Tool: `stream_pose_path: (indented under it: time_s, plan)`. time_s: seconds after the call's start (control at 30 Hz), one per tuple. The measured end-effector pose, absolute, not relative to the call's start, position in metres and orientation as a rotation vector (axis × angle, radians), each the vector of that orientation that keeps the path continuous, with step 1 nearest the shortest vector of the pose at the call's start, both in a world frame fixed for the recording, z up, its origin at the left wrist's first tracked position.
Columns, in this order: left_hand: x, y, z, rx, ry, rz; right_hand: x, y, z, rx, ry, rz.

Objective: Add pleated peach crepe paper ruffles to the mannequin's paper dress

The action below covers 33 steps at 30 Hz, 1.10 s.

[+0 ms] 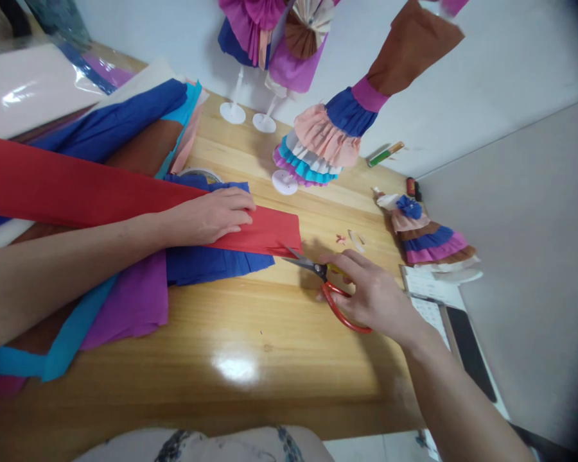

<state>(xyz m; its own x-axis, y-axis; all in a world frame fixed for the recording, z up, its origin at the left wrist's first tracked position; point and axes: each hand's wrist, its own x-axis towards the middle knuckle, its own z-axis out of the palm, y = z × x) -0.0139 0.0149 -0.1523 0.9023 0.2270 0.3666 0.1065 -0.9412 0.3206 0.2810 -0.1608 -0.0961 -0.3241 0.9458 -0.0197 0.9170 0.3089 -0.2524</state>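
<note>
A long folded red strip [279,228], crepe paper or thin cloth by its look, runs in from the left edge. My left hand [216,215] lies on top of it, palm down with fingers extended, pressing near its right end. In my right hand [370,289] are scissors [340,301] with red and yellow handles. Their blades are parted at the strip's near right corner, where a small slit or crease shows. Beneath the red strip is a folded blue piece [221,266], with a purple piece [135,301] to its left.
Layered coloured sheets [139,122] and a clear plastic bag [33,90] fill the left. Ruffled miniature dresses on white stands [327,138] line the back. Another small dress [428,237] lies right, beside a phone-like dark slab [469,353]. Scraps [356,240] and a green-orange tube [385,154] lie beyond the scissors.
</note>
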Motion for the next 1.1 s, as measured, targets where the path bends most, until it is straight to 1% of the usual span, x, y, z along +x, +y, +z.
stream_pose_path:
  time_s: [0.13,0.3,0.43,0.57,0.73,0.87,1.1]
  plan:
    - [-0.015,0.016,-0.156,2.759,0.29,0.587,0.277,-0.148,-0.101,-1.666,-2.201,0.255]
    - [-0.015,0.015,-0.156,2.713,0.351,0.544,0.256,-0.117,-0.12,-1.63,-1.944,0.329]
    - [-0.017,0.015,-0.154,2.693,0.363,0.546,0.243,-0.096,-0.136,-1.627,-1.924,0.343]
    - [-0.017,0.015,-0.153,2.685,0.306,0.573,0.237,-0.093,-0.144,-1.634,-1.932,0.364]
    - [-0.014,0.015,-0.152,2.673,0.33,0.539,0.236,-0.096,-0.144,-1.683,-1.838,0.465]
    - [-0.012,0.015,-0.151,2.627,0.365,0.521,0.237,-0.096,-0.14,-1.64,-1.79,0.465]
    - [-0.012,0.017,-0.148,2.493,0.412,0.541,0.256,-0.11,-0.118,-1.654,-1.807,0.555]
